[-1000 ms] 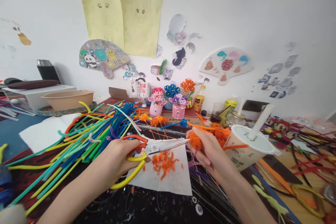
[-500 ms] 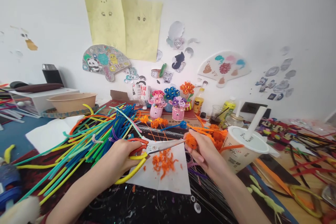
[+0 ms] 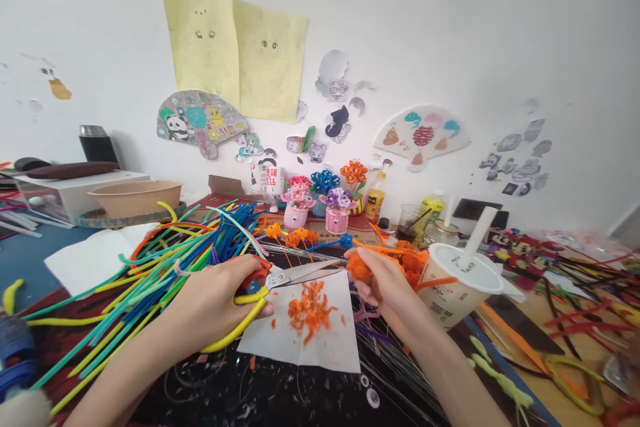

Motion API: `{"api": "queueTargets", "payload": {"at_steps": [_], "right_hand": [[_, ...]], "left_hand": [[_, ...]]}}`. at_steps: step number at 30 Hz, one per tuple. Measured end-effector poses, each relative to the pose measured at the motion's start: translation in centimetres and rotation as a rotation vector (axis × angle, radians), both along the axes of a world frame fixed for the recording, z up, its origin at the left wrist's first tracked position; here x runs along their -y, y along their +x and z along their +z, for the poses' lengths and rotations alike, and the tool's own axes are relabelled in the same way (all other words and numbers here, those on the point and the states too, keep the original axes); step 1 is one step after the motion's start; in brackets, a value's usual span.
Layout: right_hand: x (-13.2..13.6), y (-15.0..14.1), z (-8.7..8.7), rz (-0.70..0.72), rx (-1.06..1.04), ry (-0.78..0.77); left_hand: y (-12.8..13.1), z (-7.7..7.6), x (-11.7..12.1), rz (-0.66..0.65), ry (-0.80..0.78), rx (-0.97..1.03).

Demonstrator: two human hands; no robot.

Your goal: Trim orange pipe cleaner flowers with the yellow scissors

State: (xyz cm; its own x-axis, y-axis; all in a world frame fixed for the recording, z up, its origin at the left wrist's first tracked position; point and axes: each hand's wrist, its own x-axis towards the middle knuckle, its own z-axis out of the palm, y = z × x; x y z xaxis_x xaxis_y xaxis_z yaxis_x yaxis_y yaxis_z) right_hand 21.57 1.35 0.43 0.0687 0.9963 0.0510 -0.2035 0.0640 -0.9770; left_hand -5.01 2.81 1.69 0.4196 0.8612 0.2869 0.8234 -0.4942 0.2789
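My left hand [image 3: 225,290] is closed on the handles of a pair of scissors [image 3: 280,278], one loop red and one yellow. The blades point right and stand slightly apart, their tips close to an orange pipe-cleaner flower [image 3: 358,267]. Pinched in my right hand [image 3: 387,283], that fuzzy flower faces the blades. Below them, orange fuzz clippings [image 3: 311,310] lie heaped on a white paper sheet [image 3: 330,350]. More orange pipe-cleaner flowers [image 3: 300,236] on thin stems lie just behind the paper.
Colourful pipe cleaners [image 3: 150,293] spread across the left of the table. A lidded paper cup with a straw [image 3: 450,287] stands close by my right forearm. Small pots of pipe-cleaner flowers [image 3: 337,219] line the back. A beige bowl [image 3: 135,197] sits at the back left.
The scissor blades have opened a little and drawn slightly left with my left hand. My right hand still holds the orange flower, which appears turned a little. The view has tilted slightly upward.
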Motion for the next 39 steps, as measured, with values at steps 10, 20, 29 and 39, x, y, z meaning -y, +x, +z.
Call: {"api": "queueTargets", "payload": {"at_steps": [10,20,29,39], "right_hand": [[-0.1,0.1,-0.2,0.042,0.064,0.06],[0.3,0.4,0.2,0.022,0.186,0.104],[0.8,-0.4,0.5,0.124,0.344,0.129],[0.7,-1.4,-0.3,0.073,0.411,0.171]], "left_hand": [[-0.8,0.4,-0.1,-0.135,0.228,-0.153],[-0.7,0.0,0.0,-0.09,0.248,0.016],[1.4,0.2,0.2,0.192,0.04,0.396],[3.7,-1.3,0.8,-0.126,-0.419,0.812]]}}
